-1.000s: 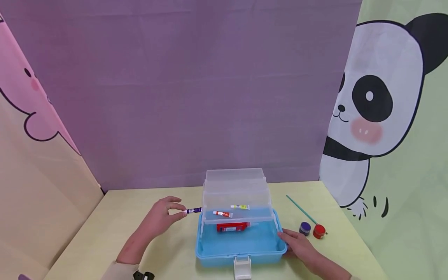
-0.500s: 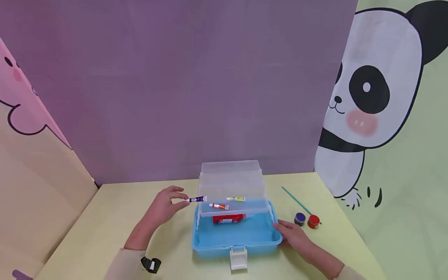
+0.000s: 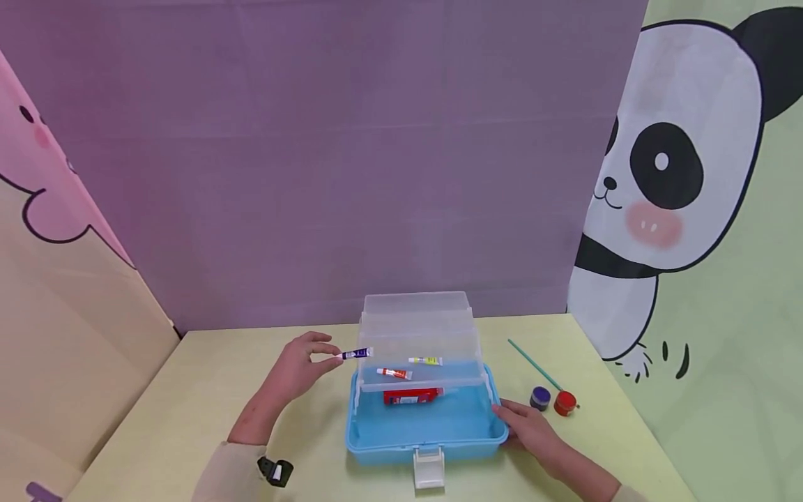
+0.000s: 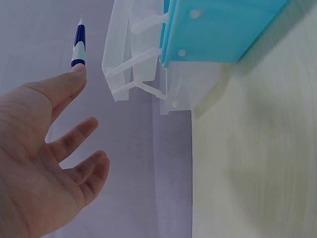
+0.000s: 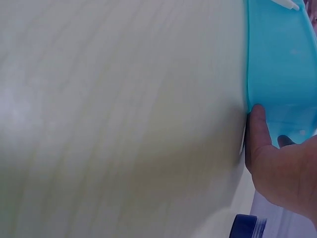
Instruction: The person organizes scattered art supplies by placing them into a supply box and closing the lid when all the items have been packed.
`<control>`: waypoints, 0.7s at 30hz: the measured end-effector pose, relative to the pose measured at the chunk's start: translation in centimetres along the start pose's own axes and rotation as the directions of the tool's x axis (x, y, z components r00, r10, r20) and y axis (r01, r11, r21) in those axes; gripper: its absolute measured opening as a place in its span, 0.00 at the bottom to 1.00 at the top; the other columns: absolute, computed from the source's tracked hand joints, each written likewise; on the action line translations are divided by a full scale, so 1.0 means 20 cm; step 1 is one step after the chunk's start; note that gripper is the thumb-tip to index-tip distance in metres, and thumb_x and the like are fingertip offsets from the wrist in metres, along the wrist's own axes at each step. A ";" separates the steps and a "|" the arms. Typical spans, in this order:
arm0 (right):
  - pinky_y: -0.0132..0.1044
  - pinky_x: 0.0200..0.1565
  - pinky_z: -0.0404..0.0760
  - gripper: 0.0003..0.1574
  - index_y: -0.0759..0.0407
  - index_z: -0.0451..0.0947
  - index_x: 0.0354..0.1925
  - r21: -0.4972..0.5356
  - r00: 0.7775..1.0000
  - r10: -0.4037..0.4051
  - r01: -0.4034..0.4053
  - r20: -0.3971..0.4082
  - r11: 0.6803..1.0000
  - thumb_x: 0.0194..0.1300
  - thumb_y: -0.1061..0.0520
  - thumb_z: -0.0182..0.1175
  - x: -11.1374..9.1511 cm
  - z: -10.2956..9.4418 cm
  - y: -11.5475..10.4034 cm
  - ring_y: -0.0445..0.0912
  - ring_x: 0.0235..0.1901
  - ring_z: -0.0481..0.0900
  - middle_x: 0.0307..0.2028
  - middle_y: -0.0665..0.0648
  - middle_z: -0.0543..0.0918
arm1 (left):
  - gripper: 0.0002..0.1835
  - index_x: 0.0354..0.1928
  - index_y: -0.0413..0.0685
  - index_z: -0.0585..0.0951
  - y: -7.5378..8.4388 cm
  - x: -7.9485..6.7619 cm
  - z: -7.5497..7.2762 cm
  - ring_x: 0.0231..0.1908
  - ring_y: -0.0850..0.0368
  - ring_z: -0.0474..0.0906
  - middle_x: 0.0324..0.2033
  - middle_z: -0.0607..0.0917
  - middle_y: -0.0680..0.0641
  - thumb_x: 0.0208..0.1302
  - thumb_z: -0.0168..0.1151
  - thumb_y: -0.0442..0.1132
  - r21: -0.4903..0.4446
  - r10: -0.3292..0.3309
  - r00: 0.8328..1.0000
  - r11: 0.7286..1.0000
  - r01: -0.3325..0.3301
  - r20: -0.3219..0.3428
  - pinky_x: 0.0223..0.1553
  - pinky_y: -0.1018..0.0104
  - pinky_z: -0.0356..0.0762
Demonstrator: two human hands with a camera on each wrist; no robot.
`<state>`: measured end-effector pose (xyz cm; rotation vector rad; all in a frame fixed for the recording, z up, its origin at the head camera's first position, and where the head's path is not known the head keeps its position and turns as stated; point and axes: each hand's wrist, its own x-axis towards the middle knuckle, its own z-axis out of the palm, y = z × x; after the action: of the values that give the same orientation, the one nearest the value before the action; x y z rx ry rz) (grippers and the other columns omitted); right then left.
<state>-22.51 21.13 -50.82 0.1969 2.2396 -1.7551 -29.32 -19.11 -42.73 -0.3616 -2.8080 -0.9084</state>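
Observation:
In the head view my left hand pinches a dark purple-blue paint tube between thumb and finger. The tube overlaps the left edge of the raised translucent tray; in the left wrist view its cap end sits at the thumb, other fingers loosely bent. A light-blue storage box stands with its translucent lid up. My right hand grips the box's right side, thumb at the rim and a finger along the outer wall. On the tray lie an orange-red tube and a yellow tube.
Inside the box, towards the back, lies a red bottle. Right of the box on the table stand a purple-lidded paint jar and a red jar, with a teal brush beside them. A white latch hangs at the front.
My left hand has moved the paint tube up and right, from beside the tray to overlapping its left edge. The right hand stays on the box. The head view has shifted slightly.

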 end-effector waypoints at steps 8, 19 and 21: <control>0.43 0.38 0.78 0.47 0.71 0.57 0.60 0.008 1.000 -0.015 0.015 0.026 1.000 0.57 0.37 0.53 0.01 -0.01 0.00 0.52 0.40 0.78 0.52 0.69 0.71 | 0.13 0.37 0.55 0.83 0.05 0.05 -0.01 0.51 0.46 0.67 0.50 0.73 0.47 0.52 0.62 0.51 0.008 0.036 0.999 0.999 -0.036 0.002 0.40 0.53 0.75; 0.43 0.37 0.78 0.49 0.71 0.57 0.60 -0.025 1.000 0.013 -0.012 0.014 1.000 0.56 0.36 0.53 0.00 -0.01 0.01 0.51 0.38 0.79 0.51 0.69 0.71 | 0.11 0.37 0.59 0.83 0.14 0.07 0.01 0.53 0.47 0.65 0.50 0.72 0.49 0.51 0.63 0.51 0.006 -0.013 0.999 1.000 0.013 0.047 0.41 0.54 0.75; 0.43 0.38 0.78 0.49 0.71 0.57 0.60 -0.027 1.000 0.003 -0.003 0.019 1.000 0.57 0.36 0.53 0.00 -0.01 0.01 0.52 0.39 0.78 0.51 0.69 0.71 | 0.11 0.37 0.60 0.83 0.16 0.08 0.01 0.52 0.48 0.66 0.50 0.73 0.50 0.51 0.63 0.50 0.013 -0.004 0.999 1.000 0.003 0.038 0.41 0.54 0.75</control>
<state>-22.57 21.34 -51.00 0.1770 2.2471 -1.7167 -29.87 -16.17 -40.74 -0.3761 -2.8488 -0.8931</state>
